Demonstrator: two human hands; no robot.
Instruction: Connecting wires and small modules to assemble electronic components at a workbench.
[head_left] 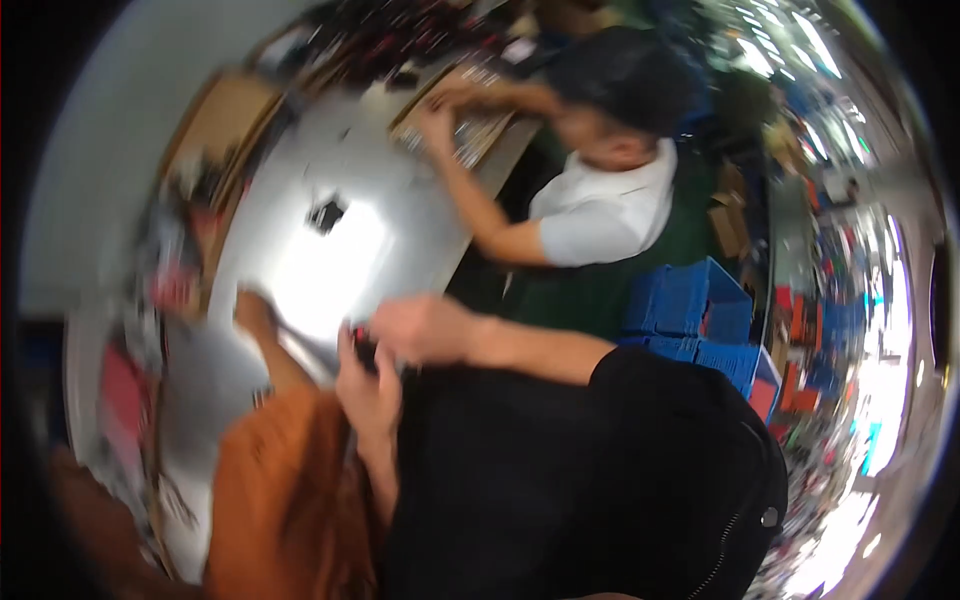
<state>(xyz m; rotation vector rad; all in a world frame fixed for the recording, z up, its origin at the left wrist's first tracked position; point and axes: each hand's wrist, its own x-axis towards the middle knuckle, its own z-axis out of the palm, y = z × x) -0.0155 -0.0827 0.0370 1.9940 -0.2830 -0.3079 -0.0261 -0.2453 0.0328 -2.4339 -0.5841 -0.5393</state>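
In front of my black top, my two hands are close together. My left hand (pixel 370 398) is closed around a small black part with a bit of red (pixel 364 347), the thumb and fingers on either side of it. Its exact kind is blurred. My right hand (pixel 420 328) reaches in from the right with fingers curled beside the part's upper end. What its fingertips hold, if anything, is smeared by motion. On the shiny metal table (pixel 290 265) beyond my hands lies a small black piece (pixel 326 213).
Close at my left, a person in an orange garment (pixel 285 490) rests a hand (pixel 256 312) on the table. Across at the right, a person in white (pixel 610 205) works over a shallow tray (pixel 480 140). Blue crates (pixel 690 300) stand on the right. Cardboard (pixel 215 120) lines the far-left edge.
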